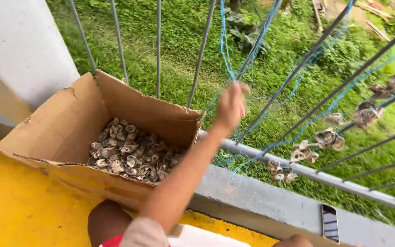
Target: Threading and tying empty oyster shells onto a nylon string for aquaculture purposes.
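Note:
My left hand (pixel 232 107) is raised in front of the metal railing (pixel 202 50), its fingers closed around thin blue strings (pixel 225 50) that hang down from above. The hand is blurred. More blue string runs off to the right with clusters of grey-brown shells (pixel 328 138) threaded on it, draped along the slanted bars. Below and left of my arm an open cardboard box (pixel 60 123) stands on the yellow floor (pixel 19 206), holding a heap of the same shells (pixel 129 153). My right hand is out of view.
A grey concrete ledge (pixel 261 201) runs under the railing with a dark phone (pixel 330 222) lying on it. A white wall (pixel 14 50) stands at the left. My knees (pixel 106 222) show at the bottom edge beside a white object (pixel 206 238). Grass lies beyond the bars.

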